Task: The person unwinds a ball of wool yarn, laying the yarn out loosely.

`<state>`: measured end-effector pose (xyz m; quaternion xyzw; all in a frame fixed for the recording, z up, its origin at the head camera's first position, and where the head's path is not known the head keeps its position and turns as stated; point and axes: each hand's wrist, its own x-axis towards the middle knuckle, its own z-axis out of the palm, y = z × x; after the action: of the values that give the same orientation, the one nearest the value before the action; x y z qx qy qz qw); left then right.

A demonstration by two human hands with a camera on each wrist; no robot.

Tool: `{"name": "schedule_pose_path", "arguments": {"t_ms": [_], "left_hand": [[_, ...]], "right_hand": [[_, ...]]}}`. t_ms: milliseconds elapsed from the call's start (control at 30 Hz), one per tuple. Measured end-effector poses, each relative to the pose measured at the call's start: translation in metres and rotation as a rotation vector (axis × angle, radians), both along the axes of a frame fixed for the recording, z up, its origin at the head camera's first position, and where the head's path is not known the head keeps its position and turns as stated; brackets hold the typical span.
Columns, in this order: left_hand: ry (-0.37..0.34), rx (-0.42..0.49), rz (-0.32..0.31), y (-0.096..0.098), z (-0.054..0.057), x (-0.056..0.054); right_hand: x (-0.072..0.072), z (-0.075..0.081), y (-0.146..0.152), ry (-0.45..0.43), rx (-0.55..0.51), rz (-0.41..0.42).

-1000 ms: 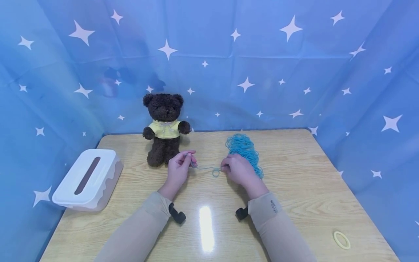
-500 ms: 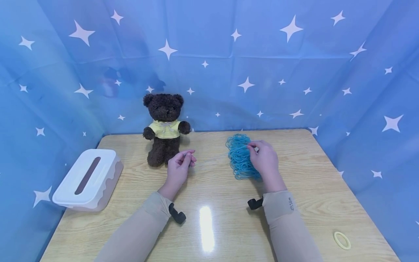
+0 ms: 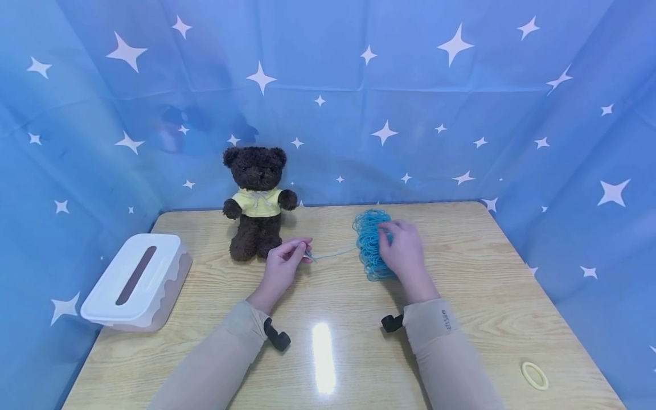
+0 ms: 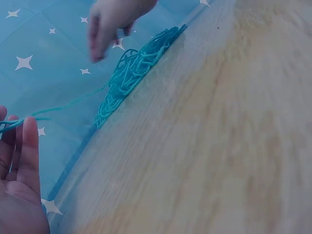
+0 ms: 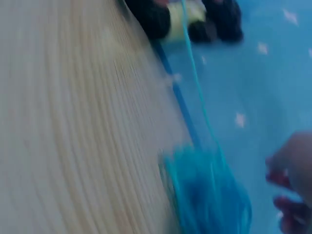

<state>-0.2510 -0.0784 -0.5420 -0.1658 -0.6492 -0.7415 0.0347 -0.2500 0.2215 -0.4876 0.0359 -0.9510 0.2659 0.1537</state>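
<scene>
A strand of turquoise yarn [image 3: 335,253] runs from my left hand [image 3: 283,263] to a loose heap of looped yarn [image 3: 370,245] on the wooden table. Thumb and fingers of the left hand pinch the strand, and a short end sticks out past the fingertips in the left wrist view. My right hand [image 3: 403,250] hovers over the right side of the heap, hiding part of it. In the right wrist view its blurred fingers [image 5: 287,209] are loosely bent, with no yarn showing between them, beside the yarn heap [image 5: 207,195].
A dark brown teddy bear [image 3: 258,199] in a yellow hoodie sits at the back, just behind the left hand. A white slotted-lid box [image 3: 135,282] stands at the table's left edge. On the front right lies a pale yellow ring [image 3: 535,376]. A blue star curtain [image 3: 328,102] hangs behind.
The right hand has let go of the strand near the middle and moved right, over the heap, then slightly left. The left hand has stayed nearly in place, still pinching the yarn.
</scene>
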Motion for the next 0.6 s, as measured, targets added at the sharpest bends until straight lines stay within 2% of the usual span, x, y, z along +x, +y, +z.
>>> {"name": "schedule_pose_path", "arguments": {"t_ms": [67, 167, 267, 333, 433, 600], "left_hand": [[0.006, 0.004, -0.011, -0.001, 0.000, 0.000], [0.018, 0.011, -0.021, -0.001, -0.001, 0.000], [0.027, 0.009, -0.025, -0.001, -0.001, -0.001], [0.031, 0.010, -0.030, 0.000, -0.002, 0.000], [0.034, 0.014, -0.030, 0.001, -0.001, 0.000], [0.037, 0.011, 0.019, 0.001, 0.000, -0.001]], "right_hand": [[0.003, 0.001, -0.019, 0.014, -0.026, 0.143], [0.010, -0.001, -0.050, -0.076, -0.047, 0.329], [0.018, -0.005, -0.073, -0.152, -0.004, 0.410], [0.021, -0.009, -0.083, -0.155, 0.035, 0.422], [0.024, -0.012, -0.088, -0.110, 0.077, 0.390], [0.021, -0.008, -0.080, -0.063, 0.069, 0.341]]}}
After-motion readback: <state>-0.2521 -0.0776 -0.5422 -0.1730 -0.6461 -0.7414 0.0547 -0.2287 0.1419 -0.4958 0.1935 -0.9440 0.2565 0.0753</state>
